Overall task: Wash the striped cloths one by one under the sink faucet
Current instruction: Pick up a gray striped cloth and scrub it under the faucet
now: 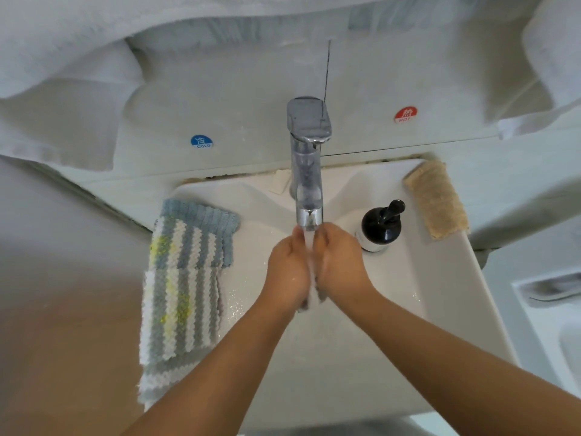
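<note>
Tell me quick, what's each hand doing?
Left hand: gripping the wet cloth under the faucet.
Right hand: gripping the same cloth.

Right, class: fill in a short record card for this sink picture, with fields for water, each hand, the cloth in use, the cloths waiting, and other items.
water: running from the faucet
left hand: grips the cloth being washed
right hand: grips the same cloth, pressed against the left
cloths waiting: striped cloths stacked on the sink's left rim
other items: black pump bottle and beige cloth on the right rim
sink: white, wet
</note>
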`<action>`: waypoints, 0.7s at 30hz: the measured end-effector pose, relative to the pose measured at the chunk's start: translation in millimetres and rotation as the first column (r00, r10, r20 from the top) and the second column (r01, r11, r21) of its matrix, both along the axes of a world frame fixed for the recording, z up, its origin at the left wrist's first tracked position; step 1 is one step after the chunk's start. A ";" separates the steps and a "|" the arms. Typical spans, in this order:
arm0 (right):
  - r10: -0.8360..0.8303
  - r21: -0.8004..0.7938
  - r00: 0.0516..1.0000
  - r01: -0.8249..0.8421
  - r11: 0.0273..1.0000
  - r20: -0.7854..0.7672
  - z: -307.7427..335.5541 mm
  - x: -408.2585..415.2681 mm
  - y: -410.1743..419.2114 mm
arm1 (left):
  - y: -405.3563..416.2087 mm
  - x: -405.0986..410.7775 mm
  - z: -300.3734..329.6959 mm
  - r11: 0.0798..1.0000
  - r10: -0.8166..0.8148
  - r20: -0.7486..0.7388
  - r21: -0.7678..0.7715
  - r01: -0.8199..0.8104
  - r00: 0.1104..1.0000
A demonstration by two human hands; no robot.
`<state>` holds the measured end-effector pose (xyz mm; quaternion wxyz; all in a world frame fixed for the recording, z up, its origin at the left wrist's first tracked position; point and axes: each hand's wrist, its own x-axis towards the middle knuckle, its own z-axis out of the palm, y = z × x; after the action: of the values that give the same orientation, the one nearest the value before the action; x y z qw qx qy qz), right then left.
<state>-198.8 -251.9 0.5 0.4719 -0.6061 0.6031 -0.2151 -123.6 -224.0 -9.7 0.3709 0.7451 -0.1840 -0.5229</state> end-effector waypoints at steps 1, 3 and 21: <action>-0.026 -0.023 1.000 0.026 0.999 0.014 0.1 -0.1 -4.7 | 1.1 -2.1 1.9 0.999 -0.024 0.009 0.034 0.023 1.000; 0.008 -0.045 0.997 -0.004 0.999 0.082 4.1 2.5 3.0 | 0.5 1.1 1.3 0.999 -0.003 0.088 -0.037 0.006 0.996; -0.017 0.076 0.989 0.006 0.997 0.147 -0.7 -7.8 2.4 | 8.1 -3.5 6.9 0.994 -0.084 0.155 -0.062 0.095 0.984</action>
<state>-206.6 -249.4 -0.2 0.5363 -0.5668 0.5777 -0.2395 -127.1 -215.9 -2.8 0.3574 0.7606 -0.2630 -0.4739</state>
